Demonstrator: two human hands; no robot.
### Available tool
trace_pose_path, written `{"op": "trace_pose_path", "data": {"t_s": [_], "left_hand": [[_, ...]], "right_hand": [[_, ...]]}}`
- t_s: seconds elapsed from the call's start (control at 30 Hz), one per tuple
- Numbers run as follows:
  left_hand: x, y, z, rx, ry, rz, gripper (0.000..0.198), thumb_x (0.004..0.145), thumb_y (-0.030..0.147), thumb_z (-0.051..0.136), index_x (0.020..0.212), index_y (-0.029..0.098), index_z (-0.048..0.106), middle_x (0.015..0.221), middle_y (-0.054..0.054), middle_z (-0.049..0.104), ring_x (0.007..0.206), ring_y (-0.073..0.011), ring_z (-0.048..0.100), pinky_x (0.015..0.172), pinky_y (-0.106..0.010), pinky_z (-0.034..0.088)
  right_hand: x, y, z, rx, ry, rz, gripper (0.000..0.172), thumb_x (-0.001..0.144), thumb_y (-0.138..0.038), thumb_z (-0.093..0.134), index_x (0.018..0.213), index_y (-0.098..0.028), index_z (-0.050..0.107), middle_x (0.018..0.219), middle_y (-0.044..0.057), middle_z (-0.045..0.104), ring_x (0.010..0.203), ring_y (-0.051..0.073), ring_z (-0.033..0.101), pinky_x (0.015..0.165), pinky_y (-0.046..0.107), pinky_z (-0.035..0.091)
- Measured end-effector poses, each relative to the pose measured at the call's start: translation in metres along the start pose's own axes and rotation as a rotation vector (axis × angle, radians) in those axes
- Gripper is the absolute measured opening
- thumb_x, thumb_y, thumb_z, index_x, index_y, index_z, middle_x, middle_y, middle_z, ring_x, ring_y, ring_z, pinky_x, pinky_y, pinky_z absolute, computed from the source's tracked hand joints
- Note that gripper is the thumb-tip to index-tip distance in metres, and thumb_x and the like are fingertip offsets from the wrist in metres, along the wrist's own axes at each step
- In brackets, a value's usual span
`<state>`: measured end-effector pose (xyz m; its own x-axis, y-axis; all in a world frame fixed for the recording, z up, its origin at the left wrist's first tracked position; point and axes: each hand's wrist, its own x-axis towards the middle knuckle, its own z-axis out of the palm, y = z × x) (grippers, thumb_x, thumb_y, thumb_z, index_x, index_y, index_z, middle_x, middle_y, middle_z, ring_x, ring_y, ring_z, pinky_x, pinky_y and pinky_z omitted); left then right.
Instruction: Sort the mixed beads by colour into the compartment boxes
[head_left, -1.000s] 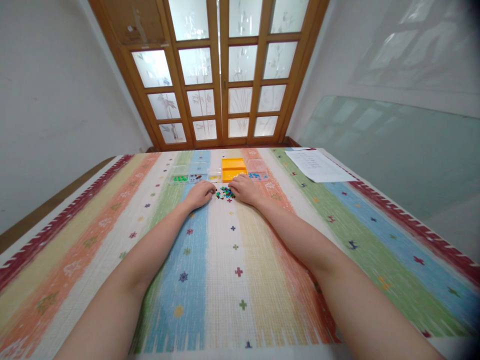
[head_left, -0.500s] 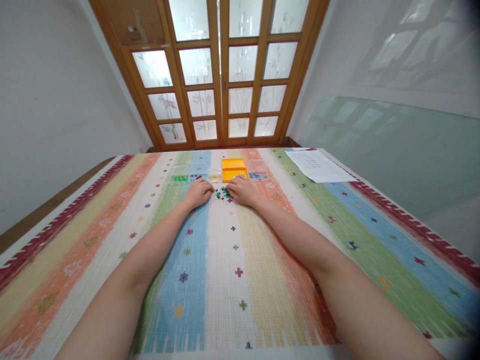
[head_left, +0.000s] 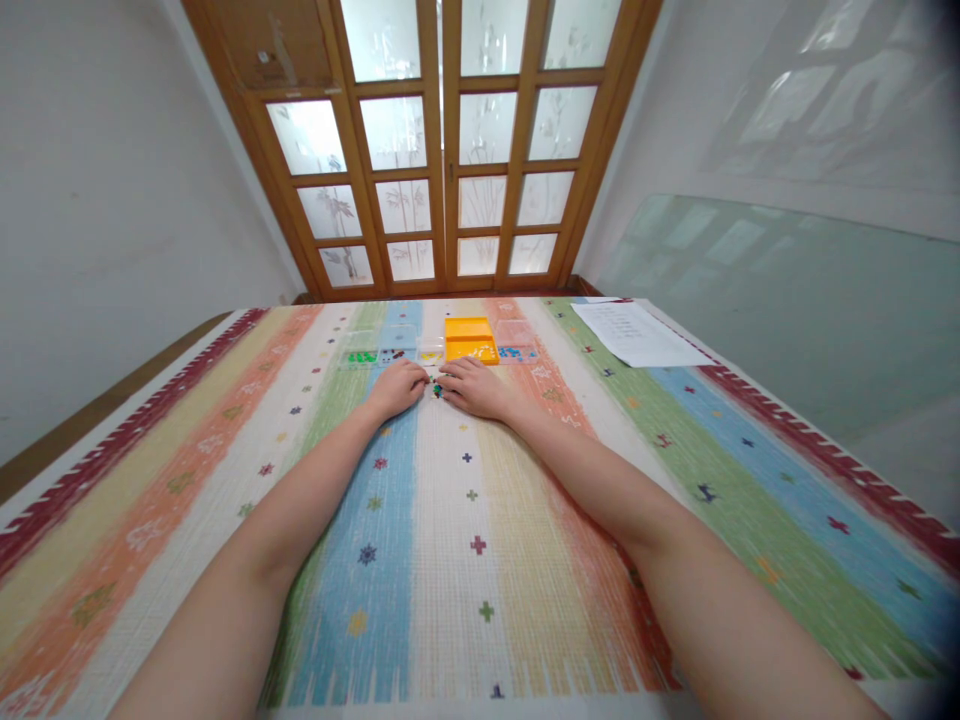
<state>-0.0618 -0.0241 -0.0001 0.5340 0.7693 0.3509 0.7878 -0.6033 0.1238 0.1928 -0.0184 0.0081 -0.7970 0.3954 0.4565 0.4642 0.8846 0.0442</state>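
My left hand (head_left: 396, 386) rests on the striped tablecloth (head_left: 450, 520) with its fingers curled under, their tips at a small heap of tiny coloured beads (head_left: 435, 387). What the fingers hold is hidden. My right hand (head_left: 474, 386) lies flat with its fingers stretched left over the heap, covering most of it and almost meeting the left hand. Only a few beads show in the gap between the two hands.
Just beyond the hands stand an orange tray (head_left: 465, 336) and a row of small clear boxes: green beads (head_left: 361, 356), dark beads (head_left: 391, 353), yellow beads (head_left: 430, 352), blue beads (head_left: 514, 351). A paper sheet (head_left: 637, 332) lies far right. Wooden glazed doors stand behind the table.
My right hand has slid left over the bead heap and closed the gap to my left hand. Far fewer beads show now. The left hand has barely moved.
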Motion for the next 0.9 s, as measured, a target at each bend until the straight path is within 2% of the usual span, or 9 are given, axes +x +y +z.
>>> {"op": "trace_pose_path", "data": {"t_s": [0.1, 0.27, 0.47, 0.9], "left_hand": [[0.0003, 0.0021, -0.0013, 0.027, -0.005, 0.028, 0.028, 0.096, 0.020, 0.052, 0.104, 0.020, 0.079, 0.111, -0.008, 0.077, 0.108, -0.0257, 0.064, 0.105, -0.042, 0.047], [-0.0002, 0.0049, -0.0034, 0.047, 0.004, 0.019, 0.028, 0.097, 0.022, 0.052, 0.105, 0.020, 0.079, 0.110, -0.008, 0.078, 0.106, -0.0260, 0.064, 0.103, -0.043, 0.048], [-0.0006, 0.0040, -0.0009, -0.006, 0.037, 0.017, 0.029, 0.095, 0.019, 0.052, 0.108, 0.021, 0.078, 0.125, -0.007, 0.075, 0.120, -0.0254, 0.062, 0.113, -0.043, 0.045], [-0.0013, 0.0054, -0.0023, -0.026, -0.016, -0.022, 0.033, 0.099, 0.024, 0.050, 0.118, 0.022, 0.077, 0.123, -0.009, 0.073, 0.120, -0.0261, 0.062, 0.112, -0.044, 0.045]], "right_hand": [[0.0005, -0.0017, 0.0043, 0.023, -0.033, -0.007, 0.037, 0.106, -0.036, 0.055, 0.138, -0.022, 0.067, 0.145, 0.013, 0.063, 0.134, 0.031, 0.054, 0.114, 0.052, 0.039], [-0.0016, 0.0015, 0.0095, 0.040, -0.060, 0.004, 0.039, 0.108, -0.038, 0.049, 0.139, -0.022, 0.067, 0.148, 0.012, 0.061, 0.139, 0.031, 0.051, 0.117, 0.053, 0.039], [-0.0026, 0.0034, 0.0106, 0.069, -0.014, 0.046, 0.033, 0.107, -0.035, 0.052, 0.128, -0.022, 0.073, 0.140, 0.012, 0.066, 0.133, 0.029, 0.056, 0.114, 0.050, 0.041], [-0.0032, 0.0045, 0.0088, 0.124, -0.011, 0.077, 0.028, 0.106, -0.035, 0.056, 0.120, -0.024, 0.078, 0.129, 0.011, 0.070, 0.124, 0.028, 0.059, 0.109, 0.048, 0.043]]}}
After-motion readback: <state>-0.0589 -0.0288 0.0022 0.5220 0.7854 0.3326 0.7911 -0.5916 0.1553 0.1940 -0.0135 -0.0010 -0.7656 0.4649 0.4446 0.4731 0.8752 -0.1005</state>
